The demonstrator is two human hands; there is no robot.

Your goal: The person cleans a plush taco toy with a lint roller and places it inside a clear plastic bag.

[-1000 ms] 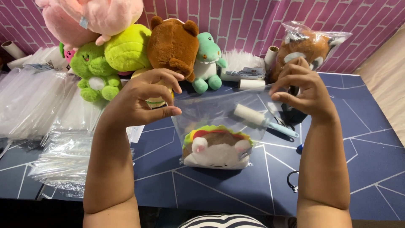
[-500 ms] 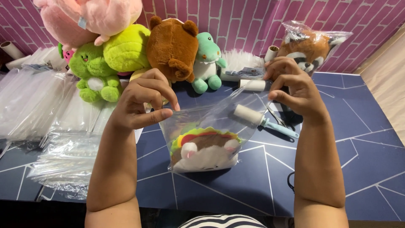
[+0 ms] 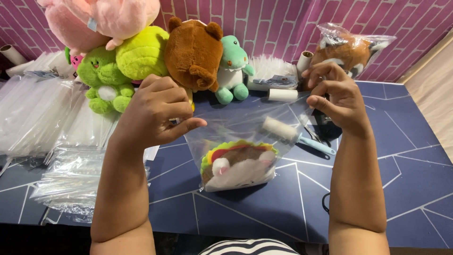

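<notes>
- Head view: both hands hold a clear plastic bag [image 3: 245, 127] up above a dark blue table [image 3: 415, 189] marked with thin white lines.
- The left hand [image 3: 153, 113] is closed, thumb and fingers pinching the bag's upper left corner.
- The right hand [image 3: 337, 97] is closed likewise, fingertips pinching the upper right corner; the bag's top edge is stretched between the two hands.
- Inside the bag, at the bottom, lies a small plush toy [image 3: 238, 165]: brown and white body with a rim of green, yellow and red. The bag's bottom appears to rest on or just above the table; contact cannot be confirmed.
- Behind the bag, on the table, lies a lint roller [image 3: 297, 135] with a white roll and light blue handle, seen partly through the plastic.
- Along the pink brick wall [image 3: 283, 23] stand a brown bear plush [image 3: 193, 52], a teal dinosaur plush [image 3: 233, 71], a green frog plush [image 3: 101, 80], a yellow-green plush [image 3: 141, 52] and a pink plush [image 3: 101, 21].
- Far right at the back, a brown and white plush sits in its own bagged plush [image 3: 351, 49] wrapping.
- Stacks of empty clear bags [image 3: 47, 132] lie on the left of the table.
</notes>
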